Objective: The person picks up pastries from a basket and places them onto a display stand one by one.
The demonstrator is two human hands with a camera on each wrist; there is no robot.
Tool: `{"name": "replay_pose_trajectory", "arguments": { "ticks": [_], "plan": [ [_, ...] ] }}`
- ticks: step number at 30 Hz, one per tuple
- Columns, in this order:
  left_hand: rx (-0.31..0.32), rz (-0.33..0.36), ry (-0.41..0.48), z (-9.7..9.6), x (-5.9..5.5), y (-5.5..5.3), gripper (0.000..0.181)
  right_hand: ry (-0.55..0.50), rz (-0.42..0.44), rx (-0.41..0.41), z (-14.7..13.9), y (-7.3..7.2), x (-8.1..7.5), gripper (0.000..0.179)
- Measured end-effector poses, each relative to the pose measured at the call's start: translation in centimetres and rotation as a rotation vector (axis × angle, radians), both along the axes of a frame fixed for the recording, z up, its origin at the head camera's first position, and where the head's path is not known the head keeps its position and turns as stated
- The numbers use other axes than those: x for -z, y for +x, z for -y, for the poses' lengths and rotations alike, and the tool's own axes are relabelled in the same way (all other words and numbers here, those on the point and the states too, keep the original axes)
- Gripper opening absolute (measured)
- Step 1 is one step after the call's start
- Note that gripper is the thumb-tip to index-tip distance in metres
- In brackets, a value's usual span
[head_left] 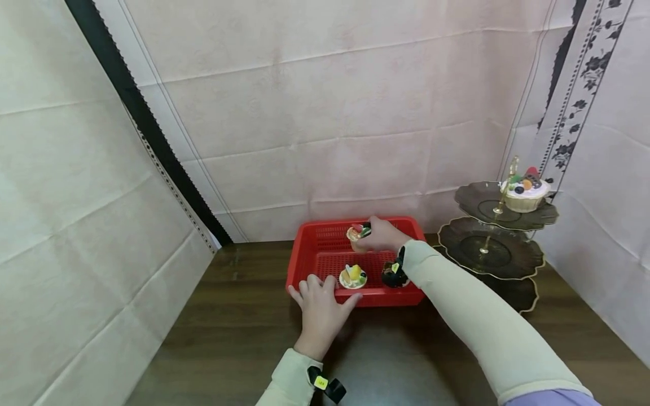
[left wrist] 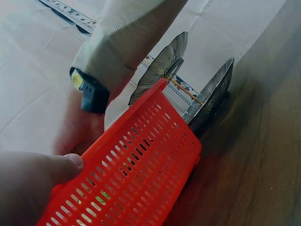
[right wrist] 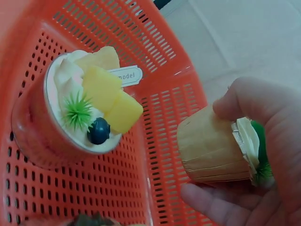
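My right hand [head_left: 382, 235] grips a cupcake [right wrist: 211, 146] in a tan paper cup, tilted on its side in the right wrist view, its cream and green topping partly behind the fingers. This is over the back of a red plastic basket [head_left: 294, 270]. At the basket's near left corner, my left hand [head_left: 322, 313] holds the rim, fingers over it and thumb along the front. A clear dessert cup [right wrist: 35, 127] topped with cream, yellow fruit cubes and a blueberry stands inside. Beside it is a dark-coloured dessert [head_left: 390, 276], partly covered by the right wrist.
A dark three-tier stand [head_left: 464, 248] with gold wavy edges rises right of the basket. On its top tier sits a fruit-topped cupcake [head_left: 523, 197]. Pale cloth [head_left: 325, 113] hangs behind and at both sides of the brown wooden table [head_left: 244, 316].
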State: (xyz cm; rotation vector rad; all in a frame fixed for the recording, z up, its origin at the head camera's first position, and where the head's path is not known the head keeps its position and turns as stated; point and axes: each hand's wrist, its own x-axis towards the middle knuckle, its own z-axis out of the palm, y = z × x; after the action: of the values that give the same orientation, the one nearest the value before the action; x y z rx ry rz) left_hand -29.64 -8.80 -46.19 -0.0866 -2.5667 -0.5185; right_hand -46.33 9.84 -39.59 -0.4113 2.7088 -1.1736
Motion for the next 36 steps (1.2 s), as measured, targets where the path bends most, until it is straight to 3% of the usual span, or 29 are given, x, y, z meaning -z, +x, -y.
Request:
{"name": "replay_pose_trajectory", "arguments": {
  "ticks": [14, 26, 36],
  "plan": [
    [0.010, -0.007, 0.006, 0.3, 0.1, 0.1, 0.061, 0.026, -0.240, -0.019, -4.1, 4.5, -5.8, 0.053],
    [0.015, -0.011, -0.004, 0.2, 0.3, -0.2, 0.063, 0.179, -0.285, 0.102, -8.2, 9.3, -10.9, 0.062],
    [0.018, -0.024, -0.007, 0.3, 0.3, -0.1, 0.063, 0.253, -0.343, 0.228, -12.8, 11.6, -14.1, 0.075]
  ]
}}
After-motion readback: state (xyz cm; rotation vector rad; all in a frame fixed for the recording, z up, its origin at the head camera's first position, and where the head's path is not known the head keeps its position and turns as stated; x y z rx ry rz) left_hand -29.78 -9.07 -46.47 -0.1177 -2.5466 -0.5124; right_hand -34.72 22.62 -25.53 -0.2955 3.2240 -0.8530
